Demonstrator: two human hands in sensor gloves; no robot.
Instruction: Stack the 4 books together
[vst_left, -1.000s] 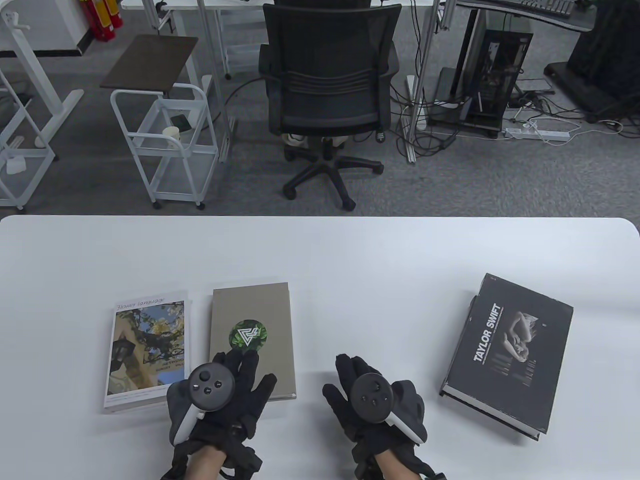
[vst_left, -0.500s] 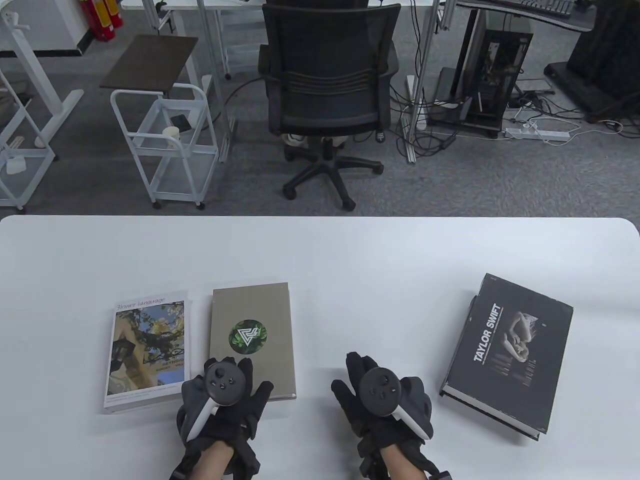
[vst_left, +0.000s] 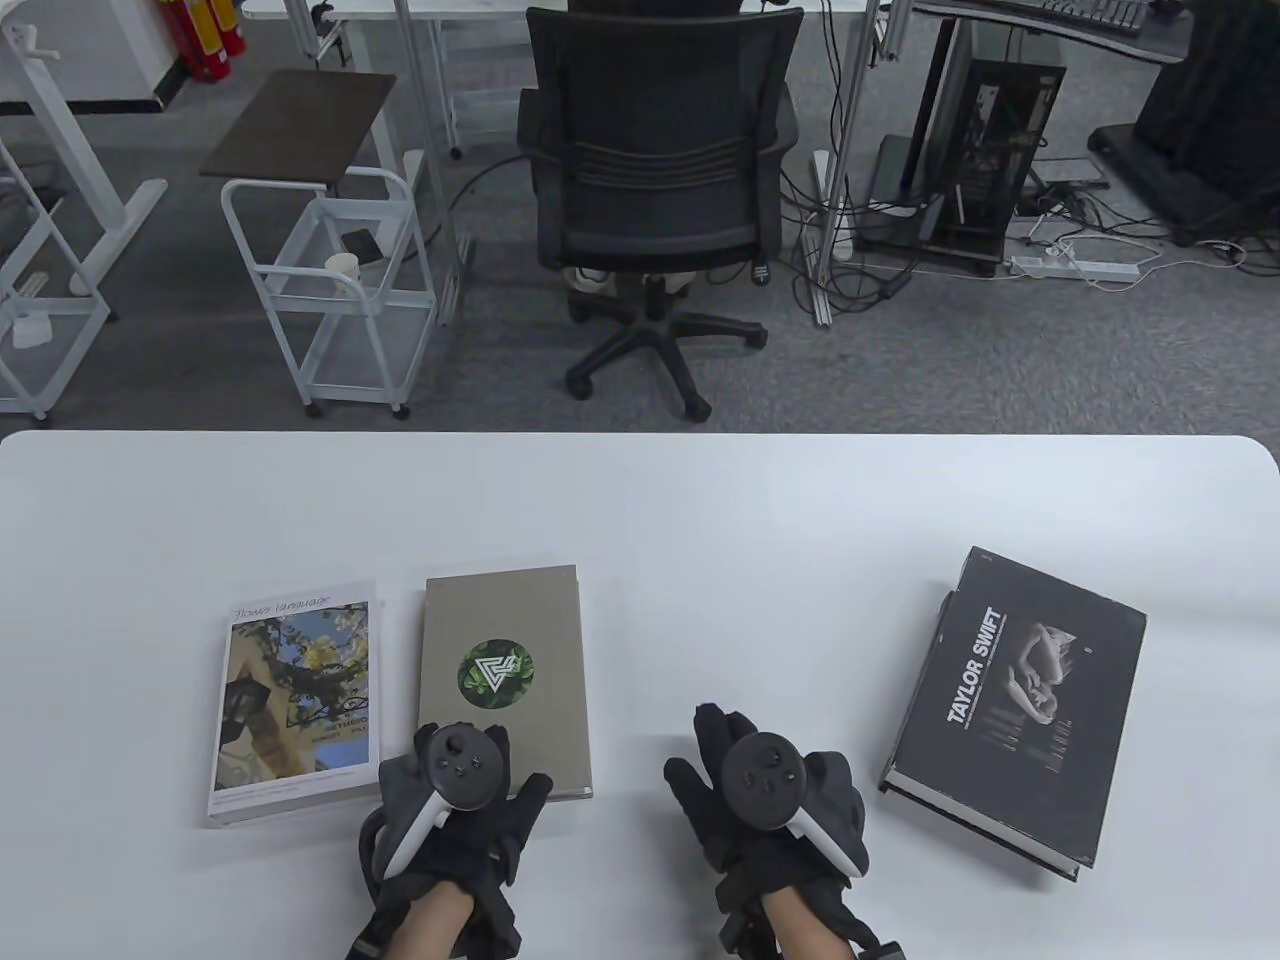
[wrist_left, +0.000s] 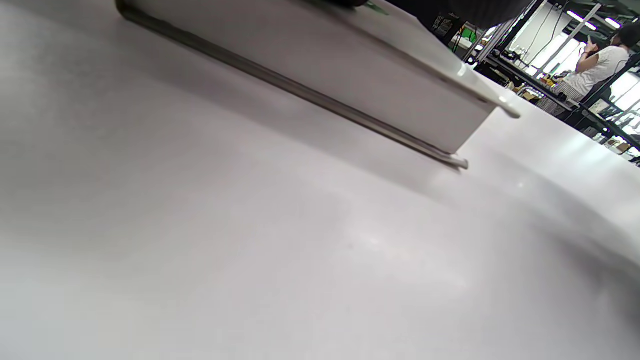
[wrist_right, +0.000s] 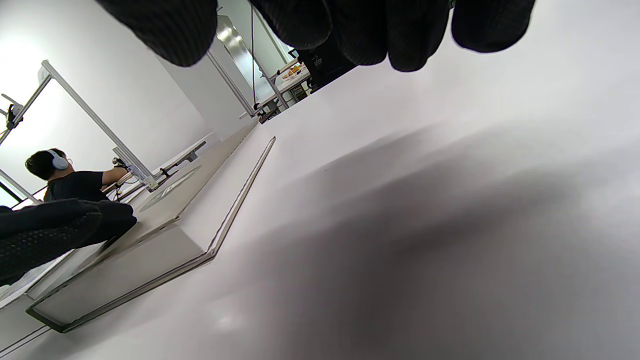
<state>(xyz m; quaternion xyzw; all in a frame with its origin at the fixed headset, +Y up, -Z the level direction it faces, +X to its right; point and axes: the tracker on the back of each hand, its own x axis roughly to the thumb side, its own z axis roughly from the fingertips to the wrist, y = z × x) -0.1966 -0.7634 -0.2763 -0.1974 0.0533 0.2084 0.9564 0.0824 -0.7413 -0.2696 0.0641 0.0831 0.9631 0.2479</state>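
Your left hand (vst_left: 455, 800) rests its fingers (vst_left: 497, 745) flat on the near end of the grey book (vst_left: 503, 680); they lie spread on the cover, not curled round any edge, so nothing is gripped. Your right hand (vst_left: 765, 795) hovers over bare desk (vst_left: 700, 520) between that book and the black Taylor Swift book (vst_left: 1015, 700), fingers (wrist_right: 370, 30) hanging loose and holding nothing.

Outward from there, the flower book (vst_left: 295, 700) lies just beside the grey one on its left, and the black book sits well apart to your right. Only 3 books show plainly; the black one seems to rest on something beneath it, possibly the 4th, but I cannot tell. So stacking looks barely begun: at least 3 separate lots are still to be gathered into 1 pile.
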